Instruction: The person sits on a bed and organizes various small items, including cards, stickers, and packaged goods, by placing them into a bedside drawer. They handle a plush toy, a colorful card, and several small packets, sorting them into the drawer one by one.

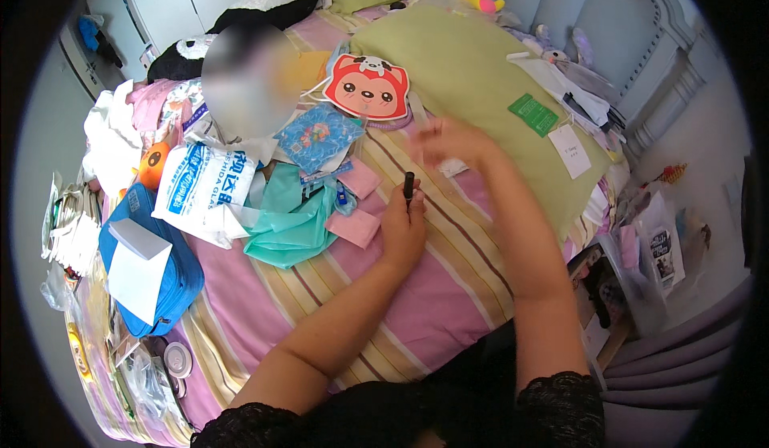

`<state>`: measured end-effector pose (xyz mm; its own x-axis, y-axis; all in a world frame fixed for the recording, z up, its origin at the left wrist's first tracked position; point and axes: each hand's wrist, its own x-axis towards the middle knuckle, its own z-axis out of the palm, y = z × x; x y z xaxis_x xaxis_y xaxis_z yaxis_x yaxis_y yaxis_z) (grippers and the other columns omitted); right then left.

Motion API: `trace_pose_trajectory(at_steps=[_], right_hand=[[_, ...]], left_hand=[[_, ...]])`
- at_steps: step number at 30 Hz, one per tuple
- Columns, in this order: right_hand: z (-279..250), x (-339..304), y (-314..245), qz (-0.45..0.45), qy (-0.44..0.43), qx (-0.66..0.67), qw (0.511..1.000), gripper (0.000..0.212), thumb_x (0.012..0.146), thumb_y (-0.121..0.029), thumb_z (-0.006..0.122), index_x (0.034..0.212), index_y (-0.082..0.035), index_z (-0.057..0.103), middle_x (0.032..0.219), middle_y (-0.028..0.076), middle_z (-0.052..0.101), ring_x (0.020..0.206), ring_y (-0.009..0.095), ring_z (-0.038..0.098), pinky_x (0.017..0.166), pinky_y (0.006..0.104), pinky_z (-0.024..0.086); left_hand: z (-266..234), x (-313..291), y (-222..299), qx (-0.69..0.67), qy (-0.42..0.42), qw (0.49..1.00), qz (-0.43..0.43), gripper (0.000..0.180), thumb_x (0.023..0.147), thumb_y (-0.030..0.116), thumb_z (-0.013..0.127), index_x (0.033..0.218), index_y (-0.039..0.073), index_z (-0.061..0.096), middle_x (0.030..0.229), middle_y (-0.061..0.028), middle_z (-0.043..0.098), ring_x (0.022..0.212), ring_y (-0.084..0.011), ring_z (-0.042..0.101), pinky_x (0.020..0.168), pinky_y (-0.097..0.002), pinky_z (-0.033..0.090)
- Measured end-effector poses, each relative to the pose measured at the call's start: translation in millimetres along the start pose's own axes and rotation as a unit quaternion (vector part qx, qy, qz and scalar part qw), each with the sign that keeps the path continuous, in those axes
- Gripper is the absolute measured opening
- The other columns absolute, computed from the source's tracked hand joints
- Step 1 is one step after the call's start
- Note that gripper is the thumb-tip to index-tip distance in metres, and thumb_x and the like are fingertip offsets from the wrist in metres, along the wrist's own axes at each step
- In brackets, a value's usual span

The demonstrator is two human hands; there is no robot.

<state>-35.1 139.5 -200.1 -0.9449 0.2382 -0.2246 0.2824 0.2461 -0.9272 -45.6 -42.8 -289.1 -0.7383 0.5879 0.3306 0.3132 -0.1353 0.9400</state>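
Observation:
My left hand (400, 232) is closed round a small black cylinder (409, 185), which stands up from the fingers; its exact kind does not show. Over the bed's middle, to the right and farther off, my right hand (455, 141) is smeared by motion, so its fingers cannot be read. Beneath it lies a small pale piece (453, 167) on the striped bedspread (456, 288). Left of my left hand are two pink squares, the nearer pink square (353, 228) and the farther pink square (360, 178), beside a crumpled turquoise bag (292, 228).
A red cartoon-face card (368, 87) and a blue patterned packet (320, 138) lie farther back. At left are a white printed plastic bag (204, 187) and a blue case (183, 276) with white paper (140, 276) on it. A large green pillow (456, 55) fills the right rear.

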Motion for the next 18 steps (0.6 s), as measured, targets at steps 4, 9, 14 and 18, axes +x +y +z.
trace_pose_trajectory(at_steps=[4,9,14,18], right_hand=[[3,89,77,0.009,0.455,-0.367,0.811,0.025,0.078,-0.022,0.063,0.098,-0.007,0.066,0.095,0.016,0.067,0.087,0.030,0.065,0.080,0.0395,0.050],[-7,29,18,0.078,0.321,-0.344,0.879,0.025,0.081,-0.017,0.057,0.100,-0.005,0.067,0.097,0.018,0.067,0.086,0.030,0.066,0.075,0.0391,0.052],[24,-109,-2,-0.040,0.302,0.072,0.950,0.025,0.084,-0.015,0.062,0.104,-0.002,0.066,0.081,0.003,0.067,0.067,0.009,0.059,0.058,0.0255,0.048],[68,-159,49,-0.115,0.285,0.163,0.937,0.017,0.085,-0.009,0.061,0.098,0.001,0.063,0.081,0.003,0.064,0.067,0.009,0.057,0.060,0.0252,0.046]], left_hand=[[13,2,4,-0.088,-0.023,0.996,-0.010,0.027,0.097,0.023,0.045,0.112,0.001,0.049,0.068,0.0010,0.049,0.057,-0.0066,0.046,0.051,-0.0216,0.037],[6,4,-5,-0.170,-0.020,0.985,-0.024,0.030,0.099,0.024,0.042,0.119,0.001,0.045,0.081,-0.0021,0.054,0.064,-0.0076,0.048,0.057,-0.0215,0.040],[8,4,35,-0.399,-0.086,0.892,-0.193,0.038,0.099,0.030,0.040,0.128,0.005,0.039,0.113,-0.0107,0.057,0.101,-0.0208,0.057,0.089,-0.0350,0.045],[37,-26,60,-0.538,-0.175,0.788,-0.242,0.034,0.099,0.021,0.042,0.130,0.007,0.038,0.115,-0.0075,0.054,0.107,-0.0189,0.052,0.095,-0.0343,0.041]])
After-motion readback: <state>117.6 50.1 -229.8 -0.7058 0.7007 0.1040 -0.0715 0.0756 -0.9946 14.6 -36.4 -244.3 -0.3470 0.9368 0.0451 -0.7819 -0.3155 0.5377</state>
